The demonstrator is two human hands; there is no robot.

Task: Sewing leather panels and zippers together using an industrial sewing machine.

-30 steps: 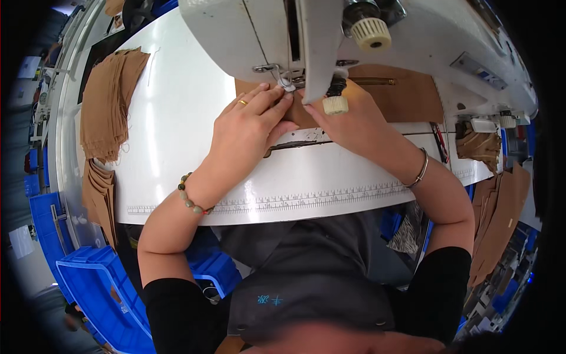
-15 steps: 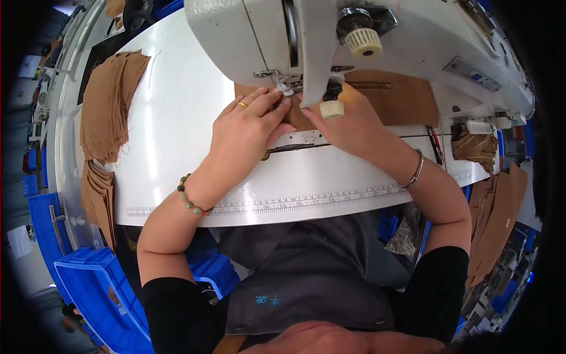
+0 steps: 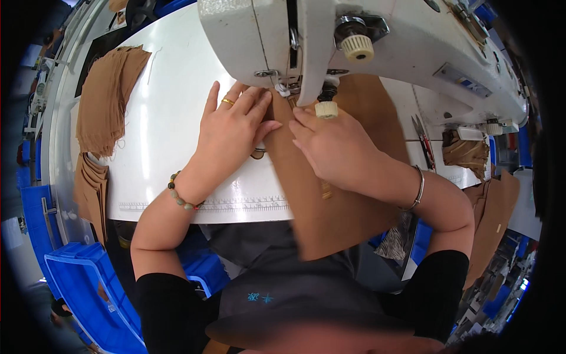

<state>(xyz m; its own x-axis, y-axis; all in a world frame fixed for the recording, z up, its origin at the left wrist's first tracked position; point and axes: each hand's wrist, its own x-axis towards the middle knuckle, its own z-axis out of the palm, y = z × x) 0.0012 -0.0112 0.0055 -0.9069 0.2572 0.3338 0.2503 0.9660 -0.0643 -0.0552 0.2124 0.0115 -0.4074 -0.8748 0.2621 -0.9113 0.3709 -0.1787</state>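
Note:
A brown fabric panel (image 3: 354, 221) lies under the needle area of a white sewing machine (image 3: 236, 35) and drapes over the table's front edge towards me. A small gold-coloured strip (image 3: 326, 190) shows on it below my right wrist. My left hand (image 3: 229, 127) rests at the panel's left edge, fingers outstretched and thumb apart, with the fingertips beside the presser foot. My right hand (image 3: 333, 141) lies flat on top of the fabric, its fingertips just in front of the foot. The machine head partly hides the panel's far end.
Brown fabric stacks (image 3: 109, 100) lie on the white table's left side, with more pieces (image 3: 492, 227) hanging at the right. Red-handled snips (image 3: 425, 144) lie right of the panel. A printed ruler (image 3: 247, 206) runs along the front edge. Blue bins (image 3: 88, 283) stand below left.
The brown panel has been turned, so its long part now hangs towards me rather than lying to the right. My left fingers have spread; my right hand has moved slightly nearer me.

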